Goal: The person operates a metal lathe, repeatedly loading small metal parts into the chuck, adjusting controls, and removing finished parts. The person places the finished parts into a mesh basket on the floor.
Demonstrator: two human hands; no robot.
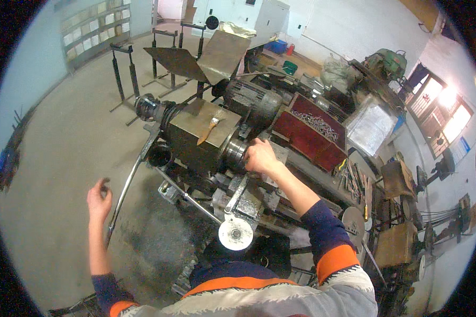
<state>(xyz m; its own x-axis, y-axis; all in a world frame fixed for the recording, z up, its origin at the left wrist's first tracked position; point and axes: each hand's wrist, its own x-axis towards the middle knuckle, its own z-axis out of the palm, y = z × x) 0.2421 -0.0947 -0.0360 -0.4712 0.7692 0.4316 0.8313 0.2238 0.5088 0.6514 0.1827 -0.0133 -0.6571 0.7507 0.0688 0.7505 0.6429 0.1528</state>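
Observation:
A small metal lathe stands before me, its headstock [198, 146] topped by a wooden-handled brush [208, 130]. My right hand [260, 156] is at the right face of the steel chuck [235, 151], fingers curled against it; whether something small is between them is hidden. Below that hand lie the tool post and cross slide, with a metal lever [238, 194] and a round pale handwheel [235, 233] nearest my body. Out to the left, over the floor, my left hand [100, 199] is raised with fingers bent and apart, holding nothing. Near it slants a long steel bar [127, 190].
Behind the lathe are an electric motor [252, 101] and a dark red tray [309, 152] with metal chips or small parts. Hand tools [355, 180] lie right of it. Black stands [123, 71] and bent sheet metal [224, 55] rise at the back left. A grey disc [353, 222] is at right.

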